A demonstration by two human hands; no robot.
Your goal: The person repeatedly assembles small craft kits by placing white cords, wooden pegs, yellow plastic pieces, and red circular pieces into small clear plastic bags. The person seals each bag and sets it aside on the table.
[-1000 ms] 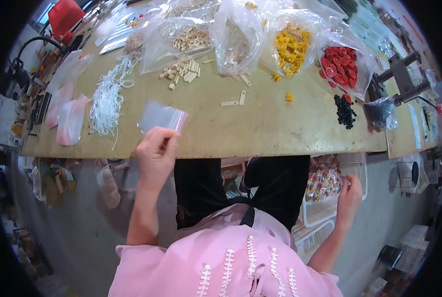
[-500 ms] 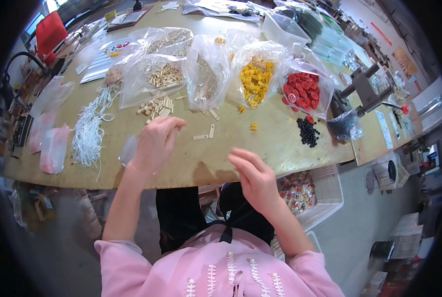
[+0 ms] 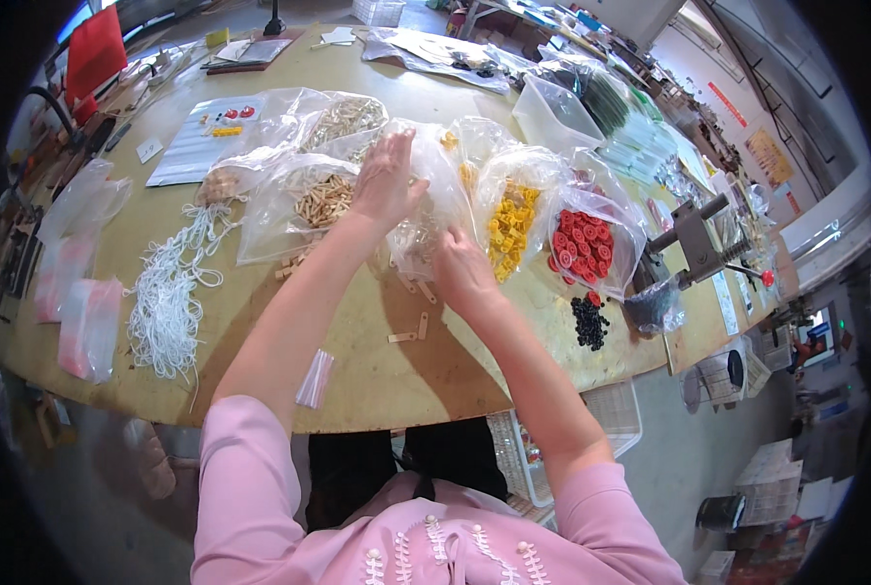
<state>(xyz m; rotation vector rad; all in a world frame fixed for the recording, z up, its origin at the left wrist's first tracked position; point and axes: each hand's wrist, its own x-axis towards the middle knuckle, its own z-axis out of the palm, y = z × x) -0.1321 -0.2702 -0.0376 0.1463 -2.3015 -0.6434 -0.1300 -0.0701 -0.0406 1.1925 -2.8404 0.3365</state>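
Observation:
Both hands are at the middle clear plastic bag [image 3: 432,180], which holds small pale pieces. My left hand [image 3: 385,185] lies along the bag's left side, its fingers stretched out and thumb apart. Lower down, my right hand [image 3: 464,273] has its fingers closed at the bag's right edge; the fingertips are partly hidden. Left of them is a bag of short wooden pegs [image 3: 326,202], partly behind my left forearm. To the right sit yellow plastic parts [image 3: 511,229] in another bag. Two flat pale strips [image 3: 423,326] lie on the table below the hands.
Red discs [image 3: 581,244] fill a bag at the right, above a pile of small black rings [image 3: 589,322]. A hand press [image 3: 698,239] stands beyond. White cord [image 3: 165,317] is heaped at the left. A small clear packet [image 3: 314,378] lies near the front edge.
Both hands have reached away from the near table edge to the middle bag. My right hand has closed at its edge. The view has shifted, and the single yellow part is no longer visible.

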